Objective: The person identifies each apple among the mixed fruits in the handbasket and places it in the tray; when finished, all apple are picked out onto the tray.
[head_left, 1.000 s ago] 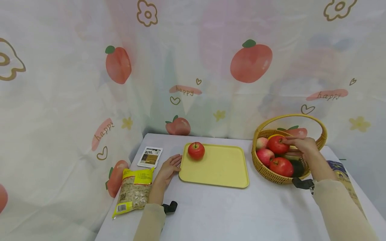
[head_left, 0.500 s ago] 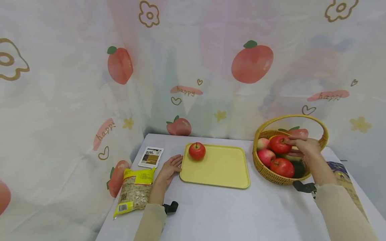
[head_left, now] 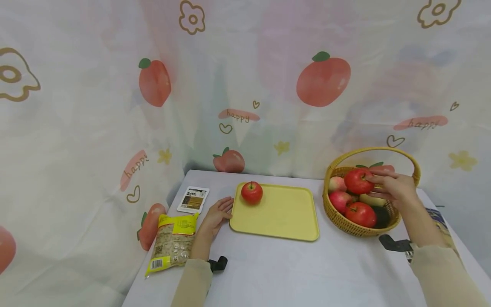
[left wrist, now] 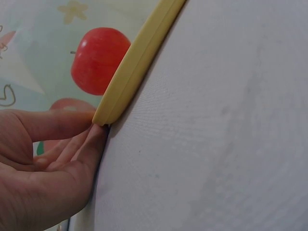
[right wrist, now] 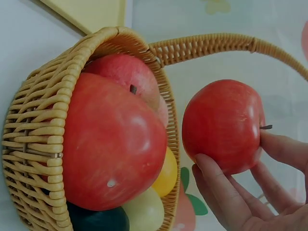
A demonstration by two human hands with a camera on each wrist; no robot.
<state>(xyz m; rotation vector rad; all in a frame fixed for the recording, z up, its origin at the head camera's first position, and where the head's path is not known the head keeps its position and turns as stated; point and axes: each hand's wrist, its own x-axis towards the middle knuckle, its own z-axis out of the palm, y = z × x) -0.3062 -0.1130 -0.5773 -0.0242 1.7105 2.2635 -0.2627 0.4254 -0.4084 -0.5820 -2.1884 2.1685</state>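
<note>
A red apple (right wrist: 222,126) is held between the thumb and fingers of my right hand (head_left: 395,186), just above the wicker basket (head_left: 345,226). Inside the basket lie another red apple (head_left: 360,214), pinkish-red fruit (head_left: 339,201), and yellow, pale and dark green pieces, partly hidden. My left hand (head_left: 216,216) is at the left edge of a yellow tray (head_left: 280,213). In the left wrist view its thumb and fingers (left wrist: 62,124) pinch the tray's corner rim. On the tray's far left part sits a red apple (head_left: 252,193).
Left of the tray lie a yellow-topped bag of grainy contents (head_left: 172,243) and a small white packet (head_left: 193,199). Another packet (head_left: 441,224) is partly hidden behind the right forearm. The basket's arched handle (head_left: 368,149) rises behind the right hand. A printed curtain (head_left: 245,76) borders the table.
My right hand has lifted the apple slightly up and to the right, showing more of the pale fruit beneath it. The left hand stays at the tray's edge.
</note>
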